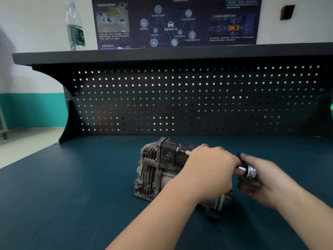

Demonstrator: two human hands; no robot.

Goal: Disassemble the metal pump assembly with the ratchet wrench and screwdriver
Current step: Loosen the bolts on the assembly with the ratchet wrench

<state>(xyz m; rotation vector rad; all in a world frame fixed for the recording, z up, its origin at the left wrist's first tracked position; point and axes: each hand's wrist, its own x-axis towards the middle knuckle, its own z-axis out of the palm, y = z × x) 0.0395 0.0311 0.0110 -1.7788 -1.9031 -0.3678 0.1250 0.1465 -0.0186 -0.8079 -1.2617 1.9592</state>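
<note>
A worn grey metal pump assembly (155,170) with cooling fins lies on the dark blue-green bench top (72,186). My left hand (207,170) lies over its right half, fingers curled down around the body and around the extension bar; a short silver piece of the bar shows above the hand. My right hand (266,179), blurred by motion, grips the ratchet wrench (248,171), whose chrome head shows just right of my left hand. The handle is hidden in my right palm. No screwdriver is in view.
A black pegboard back panel (180,98) rises behind the pump, topped by a dark shelf (162,54) that carries a clear water bottle (75,27). A dark poster hangs on the wall above. The bench's left edge runs diagonally at the left.
</note>
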